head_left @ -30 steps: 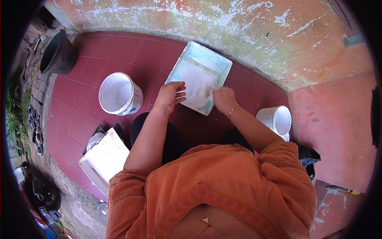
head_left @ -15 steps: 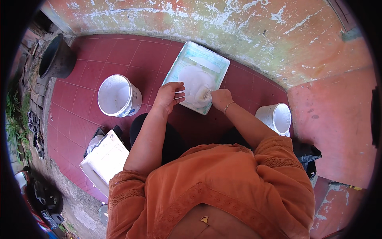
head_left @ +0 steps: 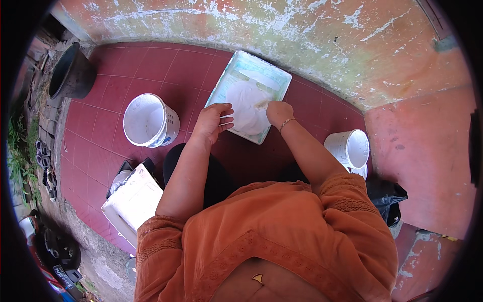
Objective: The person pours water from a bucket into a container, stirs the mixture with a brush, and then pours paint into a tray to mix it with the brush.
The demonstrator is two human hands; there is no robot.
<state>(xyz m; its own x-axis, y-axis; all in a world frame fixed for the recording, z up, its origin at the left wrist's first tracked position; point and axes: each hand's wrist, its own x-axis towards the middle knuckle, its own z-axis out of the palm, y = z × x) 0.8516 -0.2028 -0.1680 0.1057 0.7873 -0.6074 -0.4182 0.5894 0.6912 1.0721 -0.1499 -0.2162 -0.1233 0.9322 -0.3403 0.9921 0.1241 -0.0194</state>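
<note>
In front of me lies a shallow rectangular tray, white with a pale turquoise inside. White powder-like material is heaped over its middle and near part. My right hand is closed over the tray's right edge. Its fingers grip something whose pale, brownish end meets the white material; its kind cannot be made out. At the tray's left edge, my left hand hovers with fingers apart and holds nothing.
A white bucket stands left of the tray, a smaller one on the right. A dark bucket is far left. Near my left arm is a white, box-like object; a black plastic bag lies right. A peeling wall rises behind.
My right hand has shifted slightly up and away from me, and the object in it has moved from the tray's near right part toward its middle right. My left hand stays put.
</note>
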